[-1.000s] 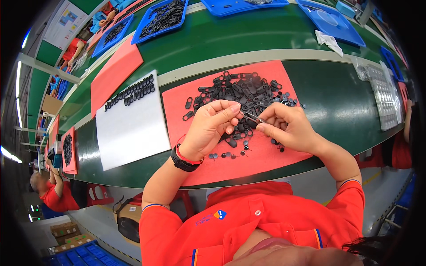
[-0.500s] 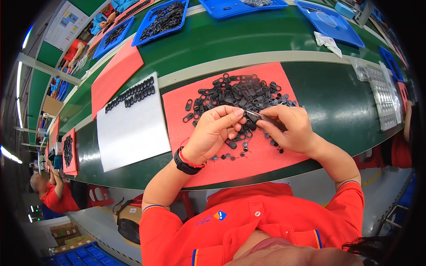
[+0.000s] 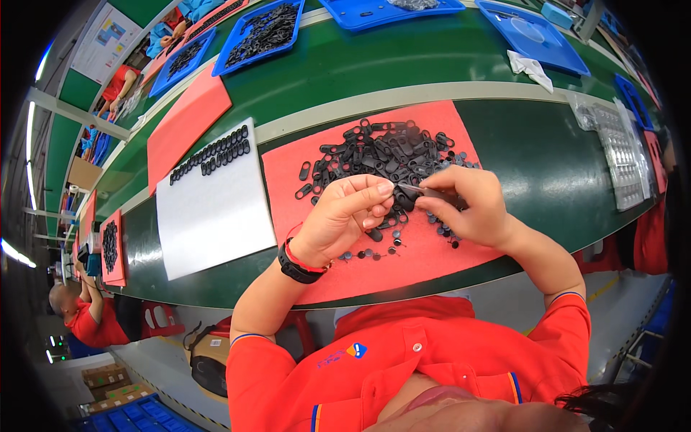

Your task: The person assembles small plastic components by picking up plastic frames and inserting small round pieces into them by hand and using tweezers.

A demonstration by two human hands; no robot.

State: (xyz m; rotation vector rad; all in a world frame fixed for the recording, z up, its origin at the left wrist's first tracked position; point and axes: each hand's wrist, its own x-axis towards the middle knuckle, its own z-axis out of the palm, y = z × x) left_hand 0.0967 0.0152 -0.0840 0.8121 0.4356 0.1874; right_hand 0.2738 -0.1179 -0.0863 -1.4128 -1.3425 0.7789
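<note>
My left hand (image 3: 347,214) is closed in a pinch above the black parts, with thumb and forefinger pressed together. Whatever sits between those fingertips is too small to make out. My right hand (image 3: 471,205) grips what looks like a pair of tweezers (image 3: 412,188), its thin metal tip pointing at the left fingertips. Behind and beneath both hands spreads a heap of black oblong plastic parts with ring-shaped ends (image 3: 389,147), on a pink foam mat (image 3: 425,271). Small round dark discs (image 3: 369,253) lie scattered at the heap's near and right edges.
Left of the mat, a white foam sheet (image 3: 216,237) carries rows of black parts (image 3: 216,153). A pink sheet (image 3: 188,122) lies behind it. Blue trays (image 3: 260,34) stand along the far side. Bagged plastic trays (image 3: 619,155) lie at right. A co-worker (image 3: 93,313) sits far left.
The tweezers and the right fingers have shifted slightly near the left fingertips. Otherwise both hands keep nearly the same place, and the heap looks the same.
</note>
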